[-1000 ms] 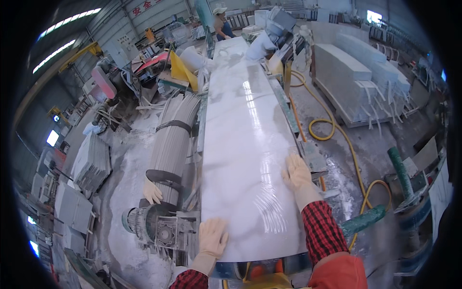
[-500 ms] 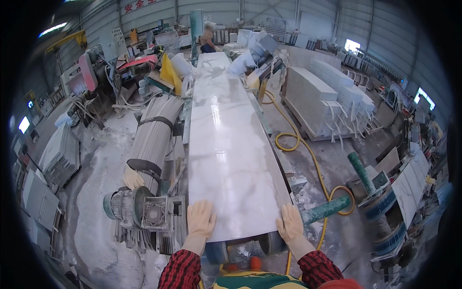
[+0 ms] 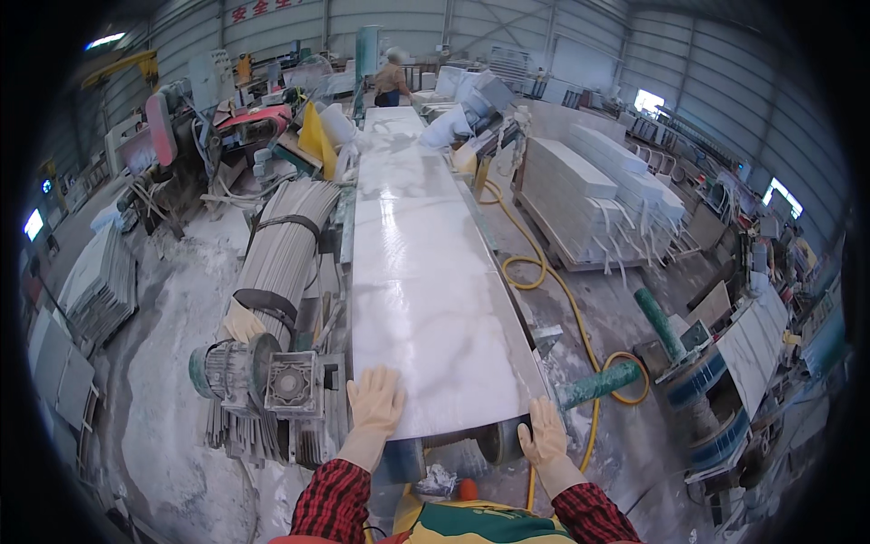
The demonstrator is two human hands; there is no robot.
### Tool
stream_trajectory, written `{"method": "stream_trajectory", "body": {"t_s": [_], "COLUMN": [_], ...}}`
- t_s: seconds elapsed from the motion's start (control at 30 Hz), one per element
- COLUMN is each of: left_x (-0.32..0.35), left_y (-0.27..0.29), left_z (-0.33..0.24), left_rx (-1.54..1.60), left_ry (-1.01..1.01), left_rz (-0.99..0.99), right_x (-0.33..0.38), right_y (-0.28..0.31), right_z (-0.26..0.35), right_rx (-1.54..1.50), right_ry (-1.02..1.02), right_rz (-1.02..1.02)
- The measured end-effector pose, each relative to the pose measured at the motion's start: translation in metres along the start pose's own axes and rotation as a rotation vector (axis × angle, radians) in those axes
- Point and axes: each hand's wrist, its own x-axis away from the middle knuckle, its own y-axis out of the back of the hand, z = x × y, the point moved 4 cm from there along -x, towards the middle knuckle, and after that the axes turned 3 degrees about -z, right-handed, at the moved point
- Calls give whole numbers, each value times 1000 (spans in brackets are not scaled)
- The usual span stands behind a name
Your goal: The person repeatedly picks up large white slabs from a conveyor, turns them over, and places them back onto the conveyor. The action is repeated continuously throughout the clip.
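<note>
A long run of polished white marble slabs [image 3: 430, 354] with grey veining lies flat on a roller conveyor and stretches away from me. My left hand [image 3: 375, 403], in a pale rubber glove, rests with fingers spread at the near left corner of the closest slab. At the near right corner, my right hand [image 3: 544, 435], gloved alike, lies along the slab's side edge, its thumb apart from the fingers. Neither hand is closed round anything. Dark conveyor rollers [image 3: 501, 442] show beneath the slab's near edge.
Left of the conveyor stand a motor with gearbox [image 3: 292, 385] and a strapped bundle of strips [image 3: 283, 240]. To the right are a yellow hose [image 3: 580, 326], a green bar [image 3: 598, 384] and stacked stone blocks [image 3: 566, 181]. A person [image 3: 391, 80] stands at the far end.
The view has shifted slightly, showing more of the far person. My right hand sits a little lower against the slab's corner, and my left hand stays at the left corner.
</note>
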Motion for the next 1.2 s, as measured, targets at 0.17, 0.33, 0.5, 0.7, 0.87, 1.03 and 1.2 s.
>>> {"method": "stream_trajectory", "body": {"t_s": [0.17,0.33,0.5,0.7,0.87,1.03,1.2], "left_x": [27,59,61,34,7,15,41], "left_y": [3,27,41,21,2,-2,24], "left_z": [1,-6,-4,12,16,16,1], "left_rx": [34,131,129,147,139,137,170], "left_ry": [-55,-143,-177,-222,-216,-162,-144], "left_rz": [39,77,175,190,226,139,159], "right_x": [7,16,20,25,28,26,35], "right_y": [-8,-14,-12,-10,-4,5,15], "right_z": [-1,-6,-1,-1,-4,-3,4], "right_rx": [11,-16,-61,-68,-80,-88,-158], "right_ry": [-25,-20,2,39,61,39,22], "right_rz": [-19,-73,-73,-116,-142,-70,-105]}}
